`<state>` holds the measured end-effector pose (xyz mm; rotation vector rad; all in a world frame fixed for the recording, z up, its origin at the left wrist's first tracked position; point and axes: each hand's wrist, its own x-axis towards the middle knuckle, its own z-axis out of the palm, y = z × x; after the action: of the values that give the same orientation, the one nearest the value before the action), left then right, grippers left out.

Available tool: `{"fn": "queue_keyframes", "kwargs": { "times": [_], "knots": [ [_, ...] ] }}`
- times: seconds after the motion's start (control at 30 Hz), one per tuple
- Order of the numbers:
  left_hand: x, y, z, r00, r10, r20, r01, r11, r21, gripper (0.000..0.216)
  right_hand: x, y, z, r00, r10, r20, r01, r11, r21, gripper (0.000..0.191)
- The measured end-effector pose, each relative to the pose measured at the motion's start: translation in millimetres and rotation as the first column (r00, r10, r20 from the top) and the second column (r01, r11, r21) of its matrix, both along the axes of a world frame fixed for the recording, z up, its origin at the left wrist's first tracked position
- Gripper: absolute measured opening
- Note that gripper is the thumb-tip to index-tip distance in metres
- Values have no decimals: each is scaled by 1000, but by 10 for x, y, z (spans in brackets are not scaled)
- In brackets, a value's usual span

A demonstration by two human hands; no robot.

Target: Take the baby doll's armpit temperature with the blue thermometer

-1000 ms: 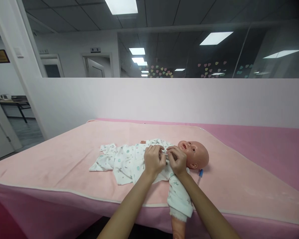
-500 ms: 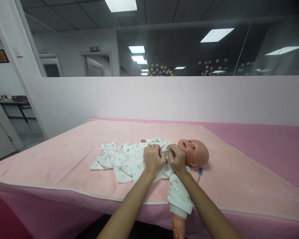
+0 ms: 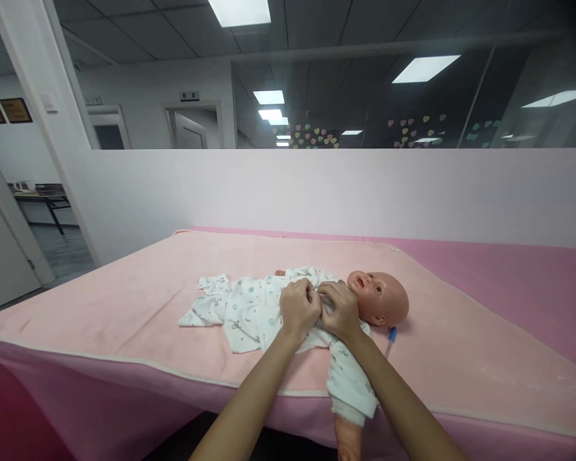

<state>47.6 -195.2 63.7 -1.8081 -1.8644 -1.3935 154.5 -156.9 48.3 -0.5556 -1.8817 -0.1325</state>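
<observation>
A baby doll (image 3: 384,299) lies on its back with its head to the right, dressed in a white printed outfit (image 3: 249,314). Over its chest, my left hand (image 3: 300,308) and my right hand (image 3: 340,308) are close together, fingers pinched. A thin white tie string (image 3: 315,293) of the outfit runs between my fingertips, its ends hidden in them. One doll arm, in a wide sleeve (image 3: 349,384), hangs over the near edge of the bed below my right wrist. Much of the chest is covered by my hands.
A pen with a blue cap (image 3: 392,334) lies beside the doll's head, partly behind my right forearm. The doll rests on a peach mat (image 3: 139,288) with a white edge, over a pink cover (image 3: 532,275). A white wall (image 3: 317,192) stands behind.
My right hand has moved closer to my left, and less of the string shows between them. The whole view has shifted slightly; the doll stays in place.
</observation>
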Motion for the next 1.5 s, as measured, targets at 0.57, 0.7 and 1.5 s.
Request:
{"fn": "queue_keyframes", "kwargs": {
  "times": [0.57,0.7,1.5],
  "knots": [
    [13,-49,35,996,-32,-82,28,999,-45,3,-23,21,-33,997,-61,-53,57,995,-85,13],
    [18,-45,34,997,-37,-69,33,998,-53,3,-18,15,-35,997,-57,-53,52,995,-86,13],
    [48,-64,4,999,-42,21,42,999,1,4,-10,9,-51,996,-76,-55,77,997,7,15]
  ]
}}
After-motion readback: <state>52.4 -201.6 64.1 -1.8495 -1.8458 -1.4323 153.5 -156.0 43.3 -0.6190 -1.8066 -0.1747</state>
